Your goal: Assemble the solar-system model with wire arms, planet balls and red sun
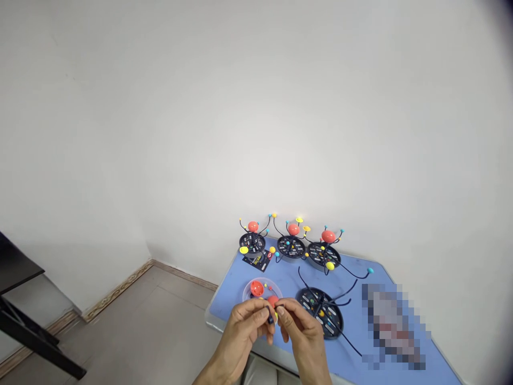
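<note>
Over the blue table [288,280], left hand [242,337], right hand [302,334], both pinching a small dark piece [271,319]

Three planet models [291,246] with round black bases and orange balls stand in a row at the far end of the blue bench [352,278]. Near them lies a small black card [257,261], and a pixelated blurred object [390,326] covers the bench's right part. Behind is a white wall [256,107]; on the left, a floor [160,321], a wooden skirting board [116,291] and a black piece of furniture [16,262].
</note>
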{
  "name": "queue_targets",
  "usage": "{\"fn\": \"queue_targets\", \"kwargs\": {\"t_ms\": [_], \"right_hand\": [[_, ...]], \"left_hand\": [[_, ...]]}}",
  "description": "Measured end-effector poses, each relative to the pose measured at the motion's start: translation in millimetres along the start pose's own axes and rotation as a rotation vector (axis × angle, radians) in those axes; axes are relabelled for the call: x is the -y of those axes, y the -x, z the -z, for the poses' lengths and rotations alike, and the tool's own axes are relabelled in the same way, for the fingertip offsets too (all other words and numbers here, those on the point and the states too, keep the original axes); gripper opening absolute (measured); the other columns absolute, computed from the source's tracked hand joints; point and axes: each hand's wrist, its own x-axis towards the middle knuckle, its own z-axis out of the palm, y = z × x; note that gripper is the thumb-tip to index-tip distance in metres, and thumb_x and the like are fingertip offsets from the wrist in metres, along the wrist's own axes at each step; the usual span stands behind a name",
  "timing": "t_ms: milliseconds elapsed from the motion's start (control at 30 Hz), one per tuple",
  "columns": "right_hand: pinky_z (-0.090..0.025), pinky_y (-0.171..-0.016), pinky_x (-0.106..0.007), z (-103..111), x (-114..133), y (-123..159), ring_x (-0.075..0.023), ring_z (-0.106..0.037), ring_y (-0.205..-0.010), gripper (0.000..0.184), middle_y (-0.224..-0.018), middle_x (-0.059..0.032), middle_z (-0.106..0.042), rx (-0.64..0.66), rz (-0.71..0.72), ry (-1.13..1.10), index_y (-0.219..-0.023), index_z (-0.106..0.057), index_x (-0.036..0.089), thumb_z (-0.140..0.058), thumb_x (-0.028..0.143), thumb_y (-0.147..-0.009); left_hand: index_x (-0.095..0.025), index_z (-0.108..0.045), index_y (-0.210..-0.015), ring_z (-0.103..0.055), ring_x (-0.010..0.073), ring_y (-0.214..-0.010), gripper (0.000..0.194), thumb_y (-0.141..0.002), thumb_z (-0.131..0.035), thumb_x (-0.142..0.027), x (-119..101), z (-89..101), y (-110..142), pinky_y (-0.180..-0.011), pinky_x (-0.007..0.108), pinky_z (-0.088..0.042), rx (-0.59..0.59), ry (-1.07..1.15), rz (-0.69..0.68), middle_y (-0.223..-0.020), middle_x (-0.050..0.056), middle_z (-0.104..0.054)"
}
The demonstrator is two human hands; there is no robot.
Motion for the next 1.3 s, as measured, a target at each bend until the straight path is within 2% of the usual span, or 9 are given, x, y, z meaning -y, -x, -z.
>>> {"fn": "queue_targets", "kwargs": {"t_ms": [133,333,433,533,667,733,833,967,1300], "right_hand": [[-0.042,-0.044,-0.022,7.1,2.6,5.5,-0.0106,-0.049,-0.046,0.038,-0.059,-0.0015,-0.063,-0.092,-0.039,-0.013,-0.079,-0.074,0.017,-0.073,0.055,-0.075],[-0.044,-0.045,-0.024,20.7,10.4,17.2,-0.0127,-0.052,-0.048,0.041,-0.059,-0.0017,-0.063,-0.089,-0.095,-0.055,-0.078,-0.068,0.016,-0.071,0.057,-0.077],[-0.044,-0.047,-0.023,24.5,16.8,28.0,-0.0115,-0.051,-0.051,0.037,-0.062,0.0003,-0.060,-0.118,-0.072,-0.055,-0.085,-0.069,0.017,-0.074,0.053,-0.077],[-0.037,-0.042,-0.020,27.9,24.0,39.8,-0.0087,-0.045,-0.048,0.038,-0.065,0.0030,-0.058,-0.174,-0.071,-0.088,-0.098,-0.068,0.021,-0.078,0.049,-0.074],[-0.028,-0.039,-0.017,36.6,33.5,51.7,-0.0053,-0.039,-0.043,0.033,-0.060,0.0035,-0.055,-0.137,-0.140,-0.133,-0.079,-0.068,0.019,-0.079,0.049,-0.072],[-0.029,-0.040,-0.017,41.8,37.5,55.4,-0.0049,-0.040,-0.044,0.035,-0.060,0.0018,-0.055,-0.114,-0.201,-0.183,-0.075,-0.071,0.017,-0.081,0.050,-0.069],[-0.033,-0.043,-0.019,47.9,41.3,59.4,-0.0070,-0.045,-0.048,0.038,-0.064,-0.0022,-0.060,-0.088,-0.291,-0.317,-0.080,-0.077,0.015,-0.086,0.048,-0.062],[-0.034,-0.044,-0.019,51.0,40.9,63.9,-0.0066,-0.043,-0.051,0.042,-0.067,-0.0025,-0.060,-0.077,-0.284,-0.400,-0.084,-0.078,0.016,-0.090,0.043,-0.054],[-0.033,-0.044,-0.021,60.0,32.6,65.0,-0.0096,-0.041,-0.054,0.041,-0.070,-0.0031,-0.055,-0.003,-0.326,-0.545,-0.088,-0.078,0.016,-0.089,0.038,-0.056]], "left_hand": [[-0.017,-0.071,-0.089,-0.064,0.0174,-0.066,0.027,-0.081,-0.073,-0.042,-5.2,-0.1,7.8,-0.055,0.028,-0.051,-0.073,-0.007,0.025,-0.088,0.007,-0.068],[-0.015,-0.074,-0.095,-0.047,0.0077,-0.044,0.047,-0.076,-0.074,-0.058,-1.3,0.1,20.3,-0.041,0.019,-0.037,-0.241,-0.228,-0.007,-0.059,-0.003,-0.055],[-0.014,-0.076,-0.095,-0.046,0.0074,-0.048,0.051,-0.076,-0.072,-0.061,3.3,-1.3,25.6,-0.044,0.019,-0.038,-0.218,-0.313,-0.026,-0.061,-0.002,-0.053],[-0.015,-0.077,-0.101,-0.048,0.0082,-0.052,0.048,-0.082,-0.067,-0.059,7.8,-4.2,31.3,-0.050,0.021,-0.041,-0.153,-0.355,-0.076,-0.065,0.000,-0.054],[-0.020,-0.074,-0.111,-0.052,0.0093,-0.056,0.040,-0.087,-0.065,-0.051,20.2,-6.7,37.0,-0.054,0.022,-0.045,-0.097,-0.417,-0.153,-0.073,0.001,-0.057],[-0.022,-0.071,-0.116,-0.053,0.0093,-0.056,0.039,-0.088,-0.065,-0.048,29.9,-6.4,38.1,-0.053,0.021,-0.046,-0.110,-0.420,-0.175,-0.074,0.001,-0.059],[-0.021,-0.071,-0.111,-0.055,0.0092,-0.052,0.034,-0.088,-0.065,-0.046,44.6,-5.5,38.5,-0.050,0.020,-0.046,-0.103,-0.411,-0.213,-0.069,0.000,-0.060],[-0.019,-0.073,-0.104,-0.057,0.0102,-0.050,0.033,-0.086,-0.067,-0.046,56.3,-7.4,39.5,-0.050,0.021,-0.049,-0.082,-0.433,-0.267,-0.064,0.000,-0.060],[-0.019,-0.077,-0.097,-0.061,0.0125,-0.052,0.027,-0.084,-0.071,-0.042,49.2,-31.1,45.8,-0.053,0.023,-0.051,-0.165,-0.316,-0.203,-0.067,0.002,-0.065]]}}
